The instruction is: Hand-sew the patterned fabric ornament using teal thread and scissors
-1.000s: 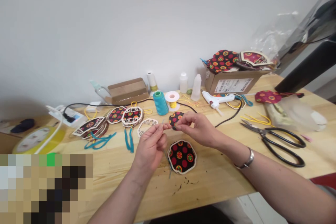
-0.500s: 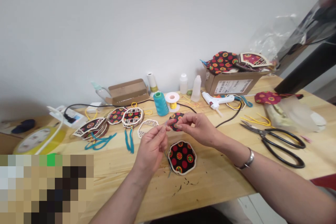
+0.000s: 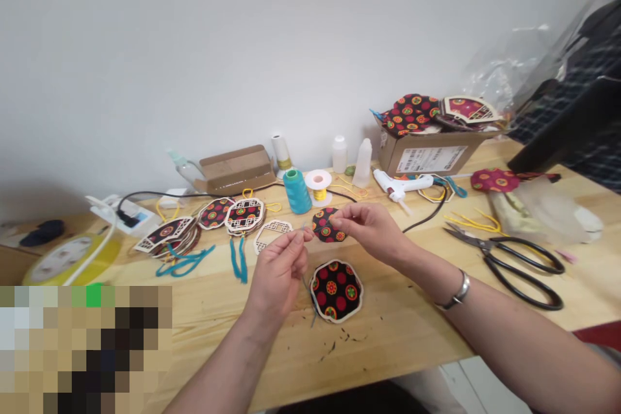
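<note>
My left hand (image 3: 281, 266) is closed in a pinch on a thin bluish-grey thread (image 3: 305, 281), which hangs below the fingers toward the left edge of a scalloped pendant (image 3: 336, 291). This pendant has a pale wooden rim and black fabric with red and orange flower spots, and lies flat on the table. My right hand (image 3: 366, 233) pinches thumb against forefinger a little to the right. What sits in that pinch is too fine to make out. Behind the fingertips lies a round patterned fabric piece (image 3: 326, 226), partly covered by the right hand.
A teal thread cone (image 3: 297, 193) and a yellow cord spool (image 3: 319, 194) stand behind my hands. Black-handled scissors (image 3: 504, 259) and a white glue gun (image 3: 400, 184) lie to the right. Lattice pendants (image 3: 245, 217) lie left. A cardboard box (image 3: 427, 152) holds more pieces. Someone's dark checked clothing (image 3: 582, 110) shows far right.
My fingertips have drawn slightly apart, the right hand shifting right, uncovering more of the round fabric piece. Dark checked clothing has appeared at the far right. The pendant has stayed in place.
</note>
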Demonstrator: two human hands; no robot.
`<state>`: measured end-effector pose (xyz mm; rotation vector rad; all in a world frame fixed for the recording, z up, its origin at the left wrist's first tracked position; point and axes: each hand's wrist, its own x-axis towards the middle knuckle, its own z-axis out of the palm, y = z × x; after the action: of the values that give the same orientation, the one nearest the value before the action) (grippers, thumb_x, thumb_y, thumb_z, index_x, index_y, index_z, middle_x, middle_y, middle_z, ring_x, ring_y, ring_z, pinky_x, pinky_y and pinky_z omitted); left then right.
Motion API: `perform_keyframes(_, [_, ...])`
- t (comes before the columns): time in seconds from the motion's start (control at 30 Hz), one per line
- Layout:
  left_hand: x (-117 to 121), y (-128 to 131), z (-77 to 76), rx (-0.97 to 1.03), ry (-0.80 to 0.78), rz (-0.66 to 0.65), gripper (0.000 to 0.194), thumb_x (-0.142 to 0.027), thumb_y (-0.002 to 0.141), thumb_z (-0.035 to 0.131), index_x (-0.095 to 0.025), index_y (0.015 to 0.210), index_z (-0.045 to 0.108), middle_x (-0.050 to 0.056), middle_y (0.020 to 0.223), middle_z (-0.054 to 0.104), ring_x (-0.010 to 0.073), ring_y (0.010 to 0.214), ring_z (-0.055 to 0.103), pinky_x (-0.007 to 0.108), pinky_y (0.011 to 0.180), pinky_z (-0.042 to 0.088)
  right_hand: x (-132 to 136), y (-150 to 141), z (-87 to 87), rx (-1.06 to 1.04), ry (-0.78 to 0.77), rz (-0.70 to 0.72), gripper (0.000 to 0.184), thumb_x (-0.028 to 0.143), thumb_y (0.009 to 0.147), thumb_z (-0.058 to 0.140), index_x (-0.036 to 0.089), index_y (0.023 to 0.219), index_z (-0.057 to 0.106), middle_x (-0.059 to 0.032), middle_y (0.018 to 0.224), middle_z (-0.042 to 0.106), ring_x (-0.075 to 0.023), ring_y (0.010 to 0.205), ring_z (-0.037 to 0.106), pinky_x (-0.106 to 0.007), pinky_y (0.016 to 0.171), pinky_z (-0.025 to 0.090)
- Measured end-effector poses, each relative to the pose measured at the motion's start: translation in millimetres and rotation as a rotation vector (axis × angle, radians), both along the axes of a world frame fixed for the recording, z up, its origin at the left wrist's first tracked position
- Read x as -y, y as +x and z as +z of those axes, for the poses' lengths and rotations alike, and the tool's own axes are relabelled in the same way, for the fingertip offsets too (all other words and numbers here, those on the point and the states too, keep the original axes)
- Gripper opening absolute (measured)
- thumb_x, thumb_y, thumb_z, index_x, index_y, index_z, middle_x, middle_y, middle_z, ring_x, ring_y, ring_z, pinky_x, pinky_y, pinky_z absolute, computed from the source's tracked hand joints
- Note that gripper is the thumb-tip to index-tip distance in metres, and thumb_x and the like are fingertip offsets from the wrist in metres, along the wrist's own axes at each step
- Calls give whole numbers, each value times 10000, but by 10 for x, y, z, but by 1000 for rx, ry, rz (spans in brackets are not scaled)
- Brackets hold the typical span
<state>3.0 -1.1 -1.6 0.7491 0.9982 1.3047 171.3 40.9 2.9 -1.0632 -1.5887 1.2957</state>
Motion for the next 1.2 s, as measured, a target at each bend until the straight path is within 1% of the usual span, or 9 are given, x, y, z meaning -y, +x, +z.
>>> perform_keyframes(0.2, [-29, -23, -19, 33, -28, 56, 196, -254, 639, 764, -104, 730, 678, 12, 681, 595, -4, 405, 294, 151, 378, 206, -31, 22, -7, -242, -117, -52, 278, 416, 716, 673, 139, 726, 656, -15, 660, 649, -96, 578, 540, -241, 580, 426])
perform_keyframes(0.37, [-48, -38, -26, 53, -43, 128, 216, -247, 615, 785, -104, 732, 673, -7, 683, 574, -10, 403, 286, 140, 366, 202, -40, 24, 7, -295, -147, -125, 251, 401, 680, 698, 156, 706, 651, 7, 636, 628, -96, 580, 524, -238, 574, 418])
perform_keyframes(0.53, [-54, -32, 1, 37, 26, 272, 218, -253, 630, 776, -117, 774, 686, 10, 835, 622, -22, 408, 277, 143, 368, 220, -50, 36, 11, -247, -57, -275, 209, 367, 704, 678, 161, 731, 651, -2, 678, 640, -118, 623, 540, -256, 601, 430])
perform_keyframes(0.6, [-49, -19, 12, 9, 66, 296, 209, -265, 659, 757, -119, 792, 691, 26, 884, 644, -21, 410, 281, 148, 372, 225, -38, 33, 16, -167, 20, -281, 174, 337, 740, 647, 163, 732, 647, -1, 670, 637, -121, 614, 537, -261, 593, 430])
perform_keyframes(0.8, [0, 30, -23, -10, 96, 134, 153, -272, 745, 688, -122, 752, 658, 80, 927, 692, -14, 396, 270, 164, 383, 204, 104, -46, 34, 128, 453, -86, 125, 204, 815, 596, 168, 708, 648, -12, 692, 602, -134, 694, 531, -295, 698, 428])
perform_keyframes(0.9, [31, 60, -36, 25, 40, 44, 143, -269, 762, 674, -127, 758, 657, 29, 772, 665, -10, 393, 267, 158, 385, 185, 189, -103, 39, 144, 589, -48, 96, 155, 821, 586, 178, 748, 644, -12, 690, 571, -147, 752, 515, -306, 741, 423])
perform_keyframes(1.0, [60, 89, -24, 43, -9, -30, 168, -290, 751, 685, -124, 741, 658, -59, 508, 480, 5, 385, 248, 155, 381, 159, 243, -148, 33, 149, 643, -46, 120, 126, 814, 580, 178, 714, 623, 3, 632, 528, -143, 711, 479, -295, 707, 410])
perform_keyframes(1.07, [74, 98, -16, 34, -16, -59, 187, -305, 747, 688, -124, 718, 652, -86, 449, 377, 12, 384, 234, 156, 382, 153, 257, -166, 25, 148, 639, -57, 134, 118, 801, 590, 175, 681, 605, 15, 601, 504, -135, 678, 455, -287, 685, 398])
perform_keyframes(1.2, [82, 89, -20, -42, 7, -82, 214, -318, 764, 666, -120, 687, 638, -46, 506, 474, 11, 403, 260, 159, 393, 164, 241, -163, 20, 127, 534, -66, 135, 148, 799, 605, 168, 667, 621, 8, 628, 546, -128, 685, 481, -280, 683, 401])
